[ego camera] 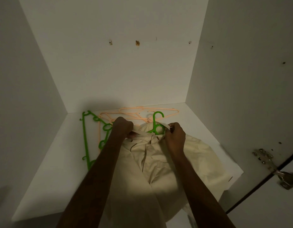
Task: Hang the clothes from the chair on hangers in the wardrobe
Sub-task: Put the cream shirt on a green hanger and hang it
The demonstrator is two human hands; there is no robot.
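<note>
The cream shirt (159, 155) lies front-up on the wardrobe shelf (48, 178), its green hanger (156, 124) hooking away between both grips: left hand (123, 127) and right hand (174, 134) each pinching the collar.

Both my bare forearms reach forward from the lower edge of the view, converging slightly toward the wrists. My left hand (123, 127) is curled into a fist, knuckles up, its fingers closed on a fold of the shirt collar (143, 133) beneath it. My right hand (174, 134) sits level with the left and apart from it, wrist bent a little inward, thumb and forefinger pinching the collar's other end just above the knuckles.
</note>
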